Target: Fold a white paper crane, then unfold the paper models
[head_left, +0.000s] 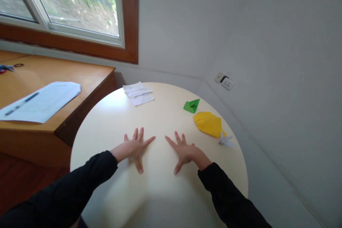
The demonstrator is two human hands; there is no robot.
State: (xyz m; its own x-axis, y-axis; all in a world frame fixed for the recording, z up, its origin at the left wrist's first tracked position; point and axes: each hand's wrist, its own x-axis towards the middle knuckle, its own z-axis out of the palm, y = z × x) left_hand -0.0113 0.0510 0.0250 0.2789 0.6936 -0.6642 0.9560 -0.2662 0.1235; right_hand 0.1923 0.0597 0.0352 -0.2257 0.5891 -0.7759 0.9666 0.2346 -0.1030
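The round cream surface (pixel 160 192) took up most of the view, pushed into a corner of grey wall, with a wooden desk (pixel 66 78) beside it on the left under a window (pixel 66 3). On that desk lay a white sheet of paper (pixel 42 101) with a dark pen (pixel 21 104) across it. Both arms, in black sleeves (pixel 80 181), reached forward, and both hands rested palm down on the bare middle of the round surface: the left hand (pixel 135 148) and the right hand (pixel 183 151) were spread wide, fingers splayed, index tips angled toward each other but apart, and neither held anything. Nearest the right hand, off to its right, lay a yellow folded paper (pixel 208 124), with a green folded paper (pixel 191 105) just beyond it and a small white paper crane (pixel 226 140) touching or almost touching its near edge. A few crumpled white sheets (pixel 139 93) sat at the far rim, well apart from both hands. As a judgement, pressing flat like this went best with weight even across both palms and the sleeves kept clear of the folded pieces near the right rim, which looked light enough to slide at a brush
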